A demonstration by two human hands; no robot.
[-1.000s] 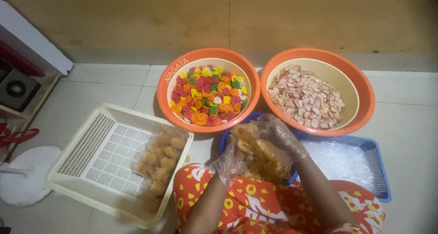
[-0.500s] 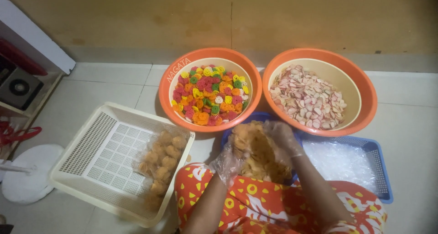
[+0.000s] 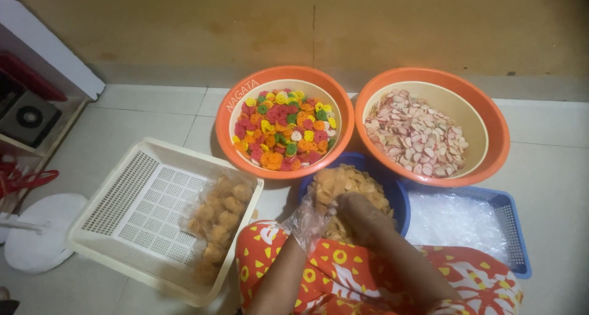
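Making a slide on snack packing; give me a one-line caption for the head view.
Gloved hands dig into a blue bowl of tan crackers, beside two orange bowls and a white basket.

Our left hand (image 3: 310, 220), in a clear plastic glove, and our right hand (image 3: 362, 209) dig into golden crackers (image 3: 346, 183) in a blue bowl (image 3: 396, 195). At ten o'clock sits a white basket (image 3: 132, 198) holding bagged crackers (image 3: 221, 220).
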